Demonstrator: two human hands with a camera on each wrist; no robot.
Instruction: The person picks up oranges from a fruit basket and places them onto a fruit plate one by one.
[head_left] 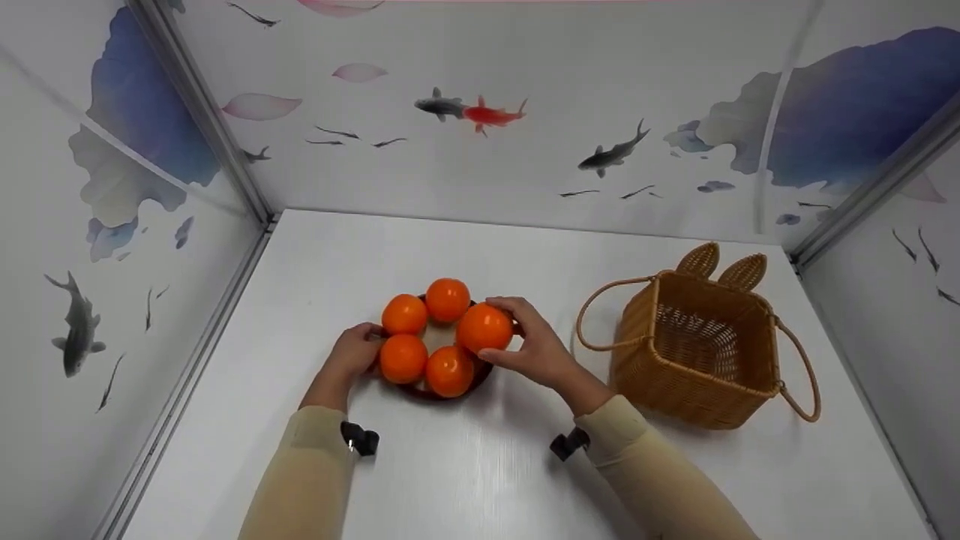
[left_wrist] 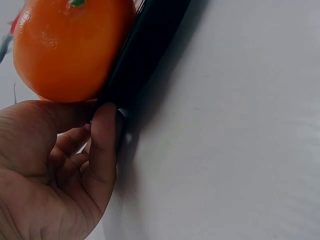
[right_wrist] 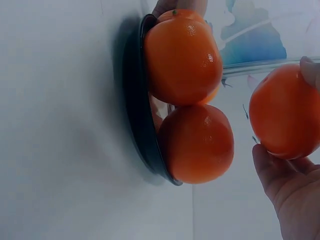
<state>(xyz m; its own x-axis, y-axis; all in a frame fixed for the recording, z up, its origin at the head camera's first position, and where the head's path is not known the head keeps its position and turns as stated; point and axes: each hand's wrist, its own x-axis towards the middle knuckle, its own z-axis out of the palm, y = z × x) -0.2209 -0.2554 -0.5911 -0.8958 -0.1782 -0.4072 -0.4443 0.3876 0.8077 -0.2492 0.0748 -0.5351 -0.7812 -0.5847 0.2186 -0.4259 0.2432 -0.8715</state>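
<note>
A dark plate [head_left: 429, 394] sits on the white table and carries several oranges [head_left: 403, 358]. My right hand [head_left: 517, 334] grips one orange [head_left: 484, 328] at the plate's right side, thumb below and fingers over the top. In the right wrist view this orange [right_wrist: 285, 112] hangs apart from the two oranges [right_wrist: 182, 60] lying on the plate [right_wrist: 134, 115]. My left hand [head_left: 366, 346] holds the plate's left rim. In the left wrist view its curled fingers [left_wrist: 102, 145] touch the dark rim [left_wrist: 142, 55] just under an orange [left_wrist: 70, 47].
A square wicker basket [head_left: 694, 345] with loop handles stands open and empty to the right of the plate. White walls printed with fish close in the table [head_left: 465, 480] on the left, back and right.
</note>
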